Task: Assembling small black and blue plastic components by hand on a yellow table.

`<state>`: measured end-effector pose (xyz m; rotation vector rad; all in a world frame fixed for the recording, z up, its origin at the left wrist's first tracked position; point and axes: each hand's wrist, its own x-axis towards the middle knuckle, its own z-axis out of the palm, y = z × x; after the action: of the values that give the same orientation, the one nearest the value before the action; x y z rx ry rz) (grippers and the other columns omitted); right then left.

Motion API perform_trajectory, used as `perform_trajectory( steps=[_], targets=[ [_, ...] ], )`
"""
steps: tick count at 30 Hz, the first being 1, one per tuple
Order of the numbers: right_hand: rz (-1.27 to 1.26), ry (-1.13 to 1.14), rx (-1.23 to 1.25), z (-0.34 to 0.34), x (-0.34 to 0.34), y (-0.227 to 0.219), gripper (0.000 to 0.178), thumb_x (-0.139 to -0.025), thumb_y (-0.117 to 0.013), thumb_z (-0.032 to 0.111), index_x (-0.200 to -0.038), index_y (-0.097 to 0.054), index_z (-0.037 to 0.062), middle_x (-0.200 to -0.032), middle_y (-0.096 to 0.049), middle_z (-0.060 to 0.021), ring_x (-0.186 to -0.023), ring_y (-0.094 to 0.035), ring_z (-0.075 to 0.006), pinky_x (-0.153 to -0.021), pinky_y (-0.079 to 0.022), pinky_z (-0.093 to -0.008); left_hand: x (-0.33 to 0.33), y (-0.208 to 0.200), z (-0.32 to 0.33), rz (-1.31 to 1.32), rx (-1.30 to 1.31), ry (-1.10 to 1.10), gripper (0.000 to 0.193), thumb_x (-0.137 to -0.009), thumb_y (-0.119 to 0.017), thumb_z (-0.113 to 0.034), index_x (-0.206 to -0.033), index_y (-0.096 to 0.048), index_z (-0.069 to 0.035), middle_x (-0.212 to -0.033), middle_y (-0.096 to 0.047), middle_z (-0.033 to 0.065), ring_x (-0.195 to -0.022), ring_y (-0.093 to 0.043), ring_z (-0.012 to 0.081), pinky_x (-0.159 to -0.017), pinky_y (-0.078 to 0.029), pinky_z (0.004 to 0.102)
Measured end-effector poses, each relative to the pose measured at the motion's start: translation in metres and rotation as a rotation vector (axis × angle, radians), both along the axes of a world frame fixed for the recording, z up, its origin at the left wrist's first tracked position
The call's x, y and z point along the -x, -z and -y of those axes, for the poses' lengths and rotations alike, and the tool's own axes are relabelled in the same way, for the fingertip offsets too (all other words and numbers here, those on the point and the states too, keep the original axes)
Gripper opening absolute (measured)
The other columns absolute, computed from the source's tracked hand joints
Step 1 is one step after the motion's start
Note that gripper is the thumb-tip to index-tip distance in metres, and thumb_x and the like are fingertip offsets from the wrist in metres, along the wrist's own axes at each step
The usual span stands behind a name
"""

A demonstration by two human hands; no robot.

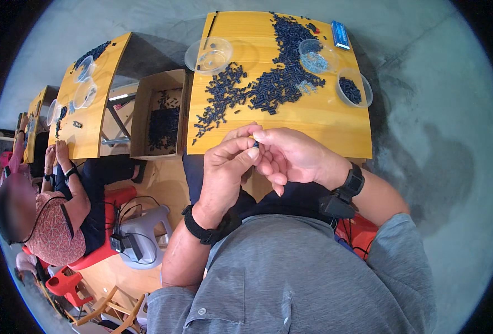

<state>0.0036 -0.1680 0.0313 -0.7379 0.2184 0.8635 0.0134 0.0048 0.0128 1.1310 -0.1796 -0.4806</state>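
Observation:
Just past the table's near edge, my left hand point(224, 162) and my right hand point(299, 153) meet at their fingertips. Between them is a small dark cylindrical piece point(256, 144), mostly covered by the fingers. My left thumb and forefinger pinch it from one side, and my right thumb and fingertips close on it from the other. Across the yellow table point(313, 125) spreads a heap of similar short black cylinders point(280, 89). A few small clear bits point(306, 86) lie at the heap's right side.
A clear bowl point(227, 62) stands far left. Another clear bowl point(331, 65) holds small bluish clear bits; a third point(367, 92) contains black cylinders. A blue box point(340, 35) lies at the far right edge. Left of the table are a cardboard box point(140, 119) and a seated person point(57, 228).

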Motion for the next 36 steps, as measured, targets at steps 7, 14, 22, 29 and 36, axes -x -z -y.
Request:
perform_trajectory(
  steps=[7,14,22,29,36],
  targets=[
    [0.091,-0.021,0.049,-0.001,0.003,-0.007,0.045,-0.094,-0.044,0.042,-0.079,-0.054,0.0002,-0.06,-0.056,-0.0056,-0.039,-0.054,-0.0134,-0.037,-0.053,-0.0318,0.002,-0.006,-0.001,-0.029,0.074,0.018,0.011,-0.086,-0.058,0.001,-0.093,-0.066,0.002,-0.124,-0.055,0.0075,-0.09,-0.056,0.0079,-0.058,-0.042,0.0174],
    [0.057,-0.1,0.024,-0.002,0.003,-0.008,0.047,-0.094,-0.041,0.045,-0.074,-0.051,0.0032,-0.053,-0.05,-0.0044,-0.035,-0.05,-0.0135,-0.036,-0.052,-0.0329,0.003,-0.006,-0.001,0.008,0.11,0.051,0.013,-0.085,-0.057,0.002,-0.094,-0.066,0.003,-0.124,-0.054,0.0145,-0.122,-0.044,0.023,-0.094,-0.036,0.0336],
    [0.074,-0.026,0.055,-0.012,0.009,-0.005,0.043,-0.094,-0.042,0.044,-0.07,-0.046,0.0074,-0.05,-0.04,0.0018,-0.035,-0.044,-0.0096,-0.035,-0.051,-0.0325,0.003,-0.005,-0.003,0.012,0.111,0.053,0.018,-0.084,-0.057,0.002,-0.1,-0.066,0.004,-0.122,-0.056,0.0173,-0.128,-0.04,0.0293,-0.106,-0.029,0.0431],
    [-0.003,0.06,0.006,-0.025,0.016,0.003,0.041,-0.094,-0.041,0.044,-0.072,-0.043,0.0095,-0.053,-0.034,0.0041,-0.037,-0.041,-0.0078,-0.038,-0.052,-0.0359,0.001,-0.003,-0.011,-0.022,0.019,0.079,0.015,-0.086,-0.056,0.001,-0.096,-0.067,0.001,-0.116,-0.06,0.012,-0.102,-0.057,0.0143,-0.06,-0.042,0.0203],
    [0.001,0.01,-0.114,-0.017,0.015,0.014,0.047,-0.094,-0.038,0.051,-0.077,-0.047,0.0085,-0.055,-0.038,0.002,-0.038,-0.044,-0.01,-0.04,-0.054,-0.0364,0.002,0.003,-0.011,-0.068,-0.056,0.104,0.015,-0.087,-0.057,-0.004,-0.098,-0.066,0.0,-0.112,-0.062,0.0061,-0.07,-0.053,0.0056,-0.056,-0.039,0.0194]
  ],
)
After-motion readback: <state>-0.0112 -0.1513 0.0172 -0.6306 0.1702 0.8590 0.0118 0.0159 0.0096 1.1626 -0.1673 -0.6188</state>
